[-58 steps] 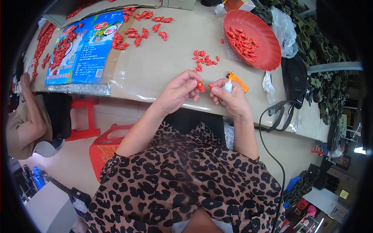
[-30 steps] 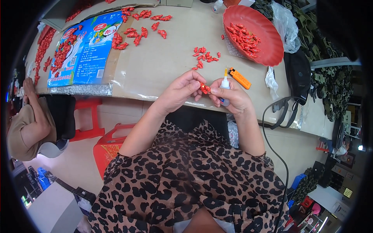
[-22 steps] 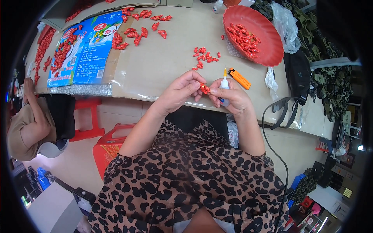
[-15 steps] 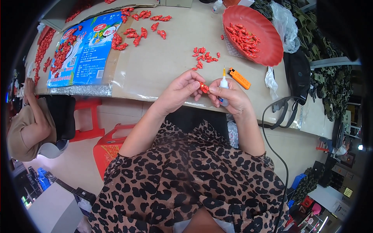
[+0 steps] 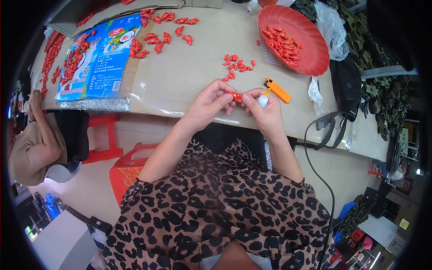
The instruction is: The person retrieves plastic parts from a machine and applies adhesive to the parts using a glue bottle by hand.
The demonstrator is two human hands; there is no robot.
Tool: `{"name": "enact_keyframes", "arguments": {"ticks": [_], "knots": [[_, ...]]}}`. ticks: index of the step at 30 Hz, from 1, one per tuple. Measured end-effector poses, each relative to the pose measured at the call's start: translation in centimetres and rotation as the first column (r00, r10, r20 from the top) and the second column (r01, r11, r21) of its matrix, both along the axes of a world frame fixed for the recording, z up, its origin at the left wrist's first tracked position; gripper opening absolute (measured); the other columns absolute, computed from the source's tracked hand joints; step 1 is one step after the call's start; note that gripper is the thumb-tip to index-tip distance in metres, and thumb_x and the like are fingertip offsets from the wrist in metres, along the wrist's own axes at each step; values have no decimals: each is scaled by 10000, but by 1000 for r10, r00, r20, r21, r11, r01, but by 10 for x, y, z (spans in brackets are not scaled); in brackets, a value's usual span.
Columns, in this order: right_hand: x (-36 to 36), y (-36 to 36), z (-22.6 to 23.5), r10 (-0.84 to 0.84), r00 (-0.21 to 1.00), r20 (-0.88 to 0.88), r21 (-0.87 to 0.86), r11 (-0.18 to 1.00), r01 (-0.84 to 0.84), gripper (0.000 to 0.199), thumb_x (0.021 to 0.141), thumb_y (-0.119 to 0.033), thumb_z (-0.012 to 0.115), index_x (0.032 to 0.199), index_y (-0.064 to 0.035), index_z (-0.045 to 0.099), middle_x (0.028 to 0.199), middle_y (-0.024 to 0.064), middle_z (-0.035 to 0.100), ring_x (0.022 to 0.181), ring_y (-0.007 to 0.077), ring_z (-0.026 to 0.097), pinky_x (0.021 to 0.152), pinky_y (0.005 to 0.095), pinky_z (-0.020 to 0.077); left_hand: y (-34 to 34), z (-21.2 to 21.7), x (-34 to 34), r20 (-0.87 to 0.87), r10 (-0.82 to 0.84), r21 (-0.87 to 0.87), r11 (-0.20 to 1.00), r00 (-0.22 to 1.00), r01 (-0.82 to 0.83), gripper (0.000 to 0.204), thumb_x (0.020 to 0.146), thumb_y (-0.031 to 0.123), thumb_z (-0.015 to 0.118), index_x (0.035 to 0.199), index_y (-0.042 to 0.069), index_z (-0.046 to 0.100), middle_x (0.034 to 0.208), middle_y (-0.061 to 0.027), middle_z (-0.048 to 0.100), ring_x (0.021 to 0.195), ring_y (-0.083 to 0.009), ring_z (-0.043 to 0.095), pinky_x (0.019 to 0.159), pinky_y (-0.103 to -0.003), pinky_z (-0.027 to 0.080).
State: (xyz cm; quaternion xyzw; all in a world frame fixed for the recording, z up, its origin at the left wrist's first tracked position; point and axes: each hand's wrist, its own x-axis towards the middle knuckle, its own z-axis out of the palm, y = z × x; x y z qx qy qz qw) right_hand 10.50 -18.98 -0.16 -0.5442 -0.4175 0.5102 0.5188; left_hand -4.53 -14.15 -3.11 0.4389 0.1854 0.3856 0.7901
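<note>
Between the fingertips of both hands sits a small glossy red figurine [image 5: 236,96] with gold marks. My left hand [image 5: 210,102] pinches its left end with thumb and forefinger. At its other end are the thumb and fingertips of my right hand [image 5: 266,116]. A small white glue bottle [image 5: 263,101] with a narrow yellowish tip is also tucked in my right hand, its lower part hidden by the fingers. Just beyond lies an orange box cutter [image 5: 279,91]. Several small red pieces [image 5: 236,66] are scattered on the table ahead of my hands.
A red scalloped bowl [image 5: 313,58] holding red pieces stands at the far right, beside a clear plastic bag [image 5: 330,29]. More figurines lie around a blue printed cardboard sheet [image 5: 105,74] at left. A black bag [image 5: 344,90] rests rightward. Another person's arm [image 5: 42,130] reaches the table's left end.
The figurine has turned to lie more level between my fingertips. My right hand has rolled slightly, tilting the glue bottle so its tip leans right and its body is more covered.
</note>
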Motion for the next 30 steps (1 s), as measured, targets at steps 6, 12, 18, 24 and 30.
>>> {"name": "enact_keyframes", "arguments": {"ticks": [6,12,18,24,30], "knots": [[0,-2,0,4,995,103,115,993,-16,107,766,-110,580,759,-7,549,657,13,533,568,49,465,507,174,378,-1,0,0,3,-14,-7,1000,1000,14,108,841,90,453,922,21,442,758,-43,501,644,-83,479,589,-205,405],[5,1,6,39,948,316,179,979,-100,102,759,-97,591,745,-5,550,680,2,555,633,41,480,570,181,389,0,-1,0,-28,-39,17,999,999,39,105,840,89,454,920,21,444,759,-42,500,642,-80,475,595,-202,403],[3,2,-2,45,996,79,83,995,-52,101,760,-93,592,767,1,554,722,12,566,656,49,492,585,184,398,-1,-1,1,-29,-7,25,1000,1000,8,98,835,68,456,919,20,439,758,-42,501,647,-82,482,602,-201,407],[2,3,-3,64,997,-52,135,989,-56,89,761,-73,589,790,8,565,731,19,568,676,51,499,619,184,403,-1,0,2,-3,51,-67,996,999,-51,113,833,71,462,934,21,457,747,-41,511,637,-86,491,588,-195,407],[2,2,-11,-6,998,67,251,968,-11,63,743,-40,598,761,13,568,727,36,558,673,72,502,611,192,398,-1,1,-2,-77,20,-54,998,997,-24,214,836,104,471,1021,11,526,711,-29,509,609,-82,480,566,-183,405]]}}
